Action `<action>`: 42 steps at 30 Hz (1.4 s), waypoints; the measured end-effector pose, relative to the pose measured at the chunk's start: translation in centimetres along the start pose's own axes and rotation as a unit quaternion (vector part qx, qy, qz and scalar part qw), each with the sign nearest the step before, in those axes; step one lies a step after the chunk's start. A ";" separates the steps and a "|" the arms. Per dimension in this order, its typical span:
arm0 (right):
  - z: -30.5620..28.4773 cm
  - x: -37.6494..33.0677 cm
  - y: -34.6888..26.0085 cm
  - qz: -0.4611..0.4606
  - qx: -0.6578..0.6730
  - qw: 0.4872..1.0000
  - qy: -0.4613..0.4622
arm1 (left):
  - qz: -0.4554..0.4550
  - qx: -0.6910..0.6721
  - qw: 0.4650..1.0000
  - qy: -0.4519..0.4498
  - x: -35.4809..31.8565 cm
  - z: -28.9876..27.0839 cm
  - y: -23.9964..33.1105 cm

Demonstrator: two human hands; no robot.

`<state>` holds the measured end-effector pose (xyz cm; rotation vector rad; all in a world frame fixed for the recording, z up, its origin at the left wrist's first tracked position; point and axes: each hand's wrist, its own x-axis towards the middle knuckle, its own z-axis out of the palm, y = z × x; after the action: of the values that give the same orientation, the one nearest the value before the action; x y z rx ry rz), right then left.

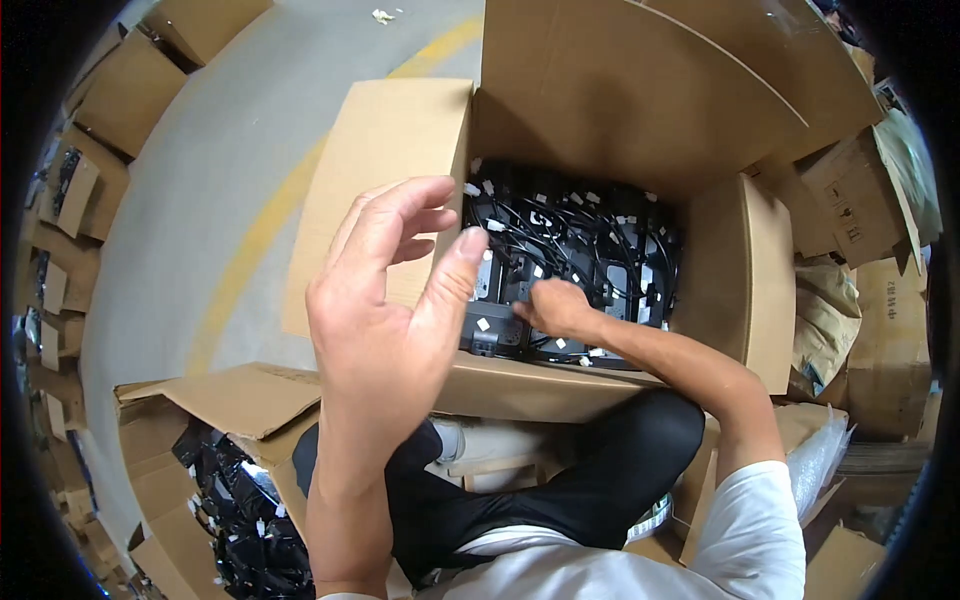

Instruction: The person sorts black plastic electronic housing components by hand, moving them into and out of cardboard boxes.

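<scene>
My left hand (pixel 385 270) is raised in front of the open cardboard box (pixel 640 80). Its fingers curve apart from the thumb, and nothing lies between them. Inside that box, my right hand (pixel 558 306) reaches down with its fingers curled closed at the near part of the contents. What the fingers grip, if anything, is hidden beneath them. A black plastic unit (pixel 495 330) with a small white tag lies just left of the right hand. Around and beyond it, several similar black units are packed in, with black cables (pixel 545 238) and white connectors (pixel 495 226) spread over them.
A second open carton (pixel 215 385) at the lower left holds black-wrapped parts (pixel 245 520) with white connectors. More cartons (pixel 130 90) line the far left. To the right stand other cartons (pixel 850 195) and clear bubble wrap (pixel 820 460). A yellow curved line (pixel 250 250) crosses the grey floor.
</scene>
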<state>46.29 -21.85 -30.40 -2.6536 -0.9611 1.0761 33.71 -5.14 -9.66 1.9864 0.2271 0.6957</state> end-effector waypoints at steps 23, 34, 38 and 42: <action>-1.4 10.6 -2.2 0.014 0.334 0.903 0.269 | 0.053 -0.028 0.998 0.036 -0.5 -1.3 -0.6; -0.7 6.7 -0.8 -0.283 -0.012 0.951 0.121 | 0.081 0.007 0.993 0.085 -1.3 -0.5 -3.2; -2.3 5.0 1.0 -0.286 -0.074 0.947 0.129 | 0.069 0.169 0.983 -0.030 -1.7 -5.9 -3.5; -4.0 1.9 0.8 -0.196 -0.116 0.971 0.069 | 0.062 0.222 0.971 0.068 -11.6 -19.6 -0.9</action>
<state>50.38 -20.90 -28.79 -2.5016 -1.5782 0.7203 13.37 4.95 -7.81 2.3960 0.3703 0.9246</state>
